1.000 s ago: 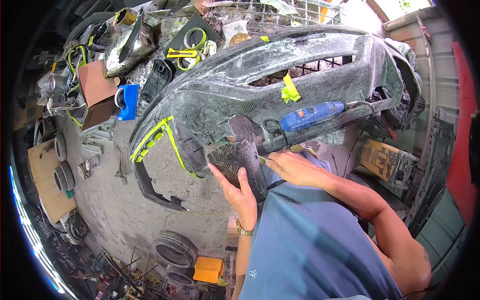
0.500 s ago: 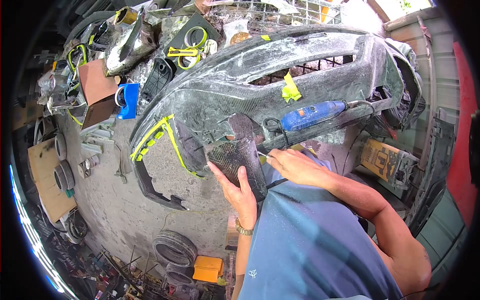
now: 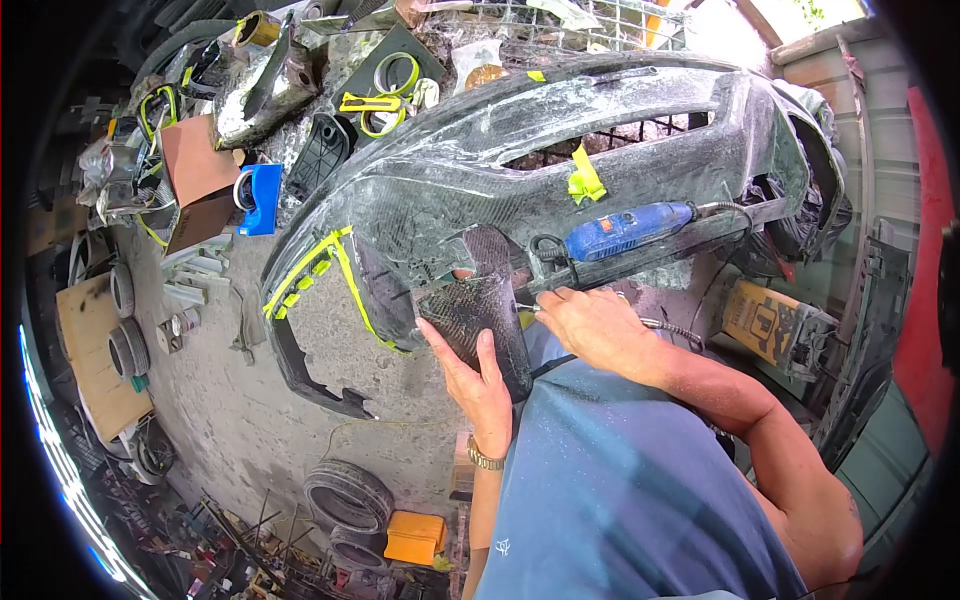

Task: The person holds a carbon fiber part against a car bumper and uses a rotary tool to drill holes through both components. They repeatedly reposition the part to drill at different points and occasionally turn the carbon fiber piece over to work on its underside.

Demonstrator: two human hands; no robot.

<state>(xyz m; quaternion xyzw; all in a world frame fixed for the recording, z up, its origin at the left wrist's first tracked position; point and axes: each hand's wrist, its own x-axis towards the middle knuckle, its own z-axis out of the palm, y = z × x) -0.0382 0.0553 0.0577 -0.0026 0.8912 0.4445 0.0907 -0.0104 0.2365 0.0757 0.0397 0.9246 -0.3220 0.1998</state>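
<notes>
A dark carbon-fibre piece, dusty along its edge, lies across my left hand. That hand supports it from below left, with the thumb standing up against its face. My right hand is closed round a rotary tool handpiece, mostly hidden by the fingers. Its thin metal tip meets the piece's right edge. A flexible shaft comes out behind the right hand. Beyond both hands stretches a large dusty black car bumper, on which a blue rotary tool body rests.
Yellow-green tape marks the bumper's left opening. Tape rolls, a blue tape dispenser and cardboard lie at the upper left. Tyres and an orange block are on the floor. A yellow box stands right.
The right hand has turned slightly and lifted at the wrist, and the flexible shaft behind it now shows. The left hand and the carbon-fibre piece stay nearly in place. The view shifts a little.
</notes>
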